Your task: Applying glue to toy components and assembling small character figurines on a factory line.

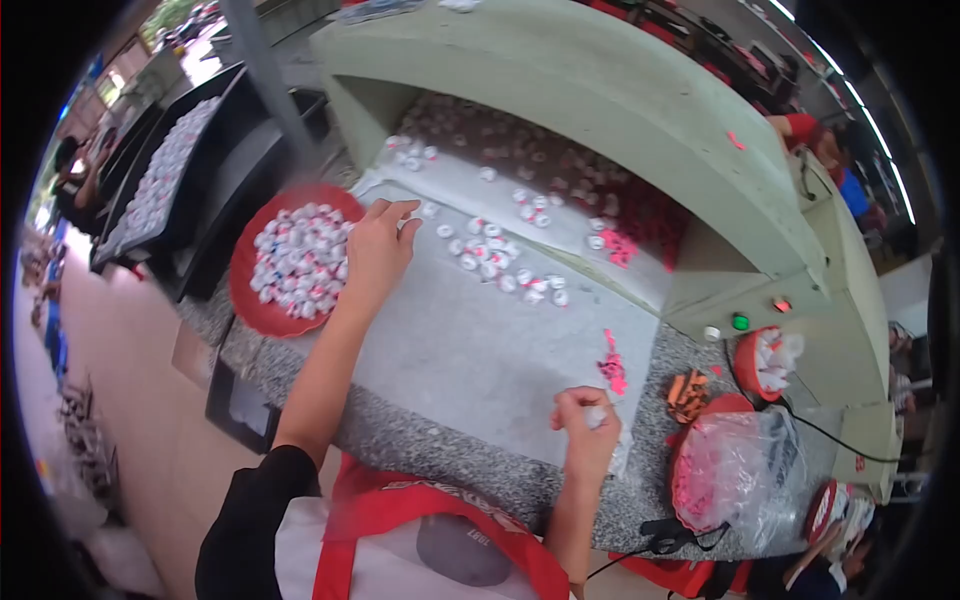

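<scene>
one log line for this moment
left hand: open, beside red bowl of white pieces; right hand: holding small white item; pink scraps: on grey sheet

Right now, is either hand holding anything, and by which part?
The right hand holds a small white piece; which part is gripped cannot be told. Nothing shows in the left hand.

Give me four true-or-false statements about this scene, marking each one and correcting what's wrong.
1. The left hand is nearer the leftmost red bowl than the right hand is. True.
2. The right hand is empty. False: the right hand pinches a small whitish thing.
3. Pink scraps lie on the pale sheet. True.
4. The orange pile is left of the pale sheet. False: the orange pile is right of the pale sheet.
</scene>
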`<state>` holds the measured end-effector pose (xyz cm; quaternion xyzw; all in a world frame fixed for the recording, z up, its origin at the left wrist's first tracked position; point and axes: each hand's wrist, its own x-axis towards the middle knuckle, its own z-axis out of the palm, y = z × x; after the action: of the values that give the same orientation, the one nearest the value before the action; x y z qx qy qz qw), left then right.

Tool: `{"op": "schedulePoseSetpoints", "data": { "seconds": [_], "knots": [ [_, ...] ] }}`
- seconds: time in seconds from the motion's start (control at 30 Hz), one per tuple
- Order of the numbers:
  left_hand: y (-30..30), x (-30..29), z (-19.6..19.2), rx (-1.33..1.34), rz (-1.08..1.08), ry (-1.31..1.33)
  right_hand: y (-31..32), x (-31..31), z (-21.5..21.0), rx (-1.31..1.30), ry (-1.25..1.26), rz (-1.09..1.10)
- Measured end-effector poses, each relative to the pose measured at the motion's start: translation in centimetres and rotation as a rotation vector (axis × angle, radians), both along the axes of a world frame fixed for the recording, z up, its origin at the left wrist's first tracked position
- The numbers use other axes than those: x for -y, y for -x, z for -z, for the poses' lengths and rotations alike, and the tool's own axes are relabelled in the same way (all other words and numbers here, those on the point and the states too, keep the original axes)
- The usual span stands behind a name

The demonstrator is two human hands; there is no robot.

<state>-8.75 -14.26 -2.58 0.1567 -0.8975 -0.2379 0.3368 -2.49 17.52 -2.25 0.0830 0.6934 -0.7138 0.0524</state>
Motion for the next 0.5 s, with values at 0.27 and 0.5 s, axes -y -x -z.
{"op": "schedulePoseSetpoints", "data": {
  "seconds": [0.27, 0.5],
  "knots": [
    [7.0, 3.3, 7.6, 0.366, -0.004, 0.066, -2.0, -2.4, 0.3, -0.001, -0.080, -0.054],
    [0.7, -4.2, 2.9, -0.036, 0.582, -1.509, -1.8, -3.1, 1.6, -0.284, -0.131, -0.061]
  ]
}}
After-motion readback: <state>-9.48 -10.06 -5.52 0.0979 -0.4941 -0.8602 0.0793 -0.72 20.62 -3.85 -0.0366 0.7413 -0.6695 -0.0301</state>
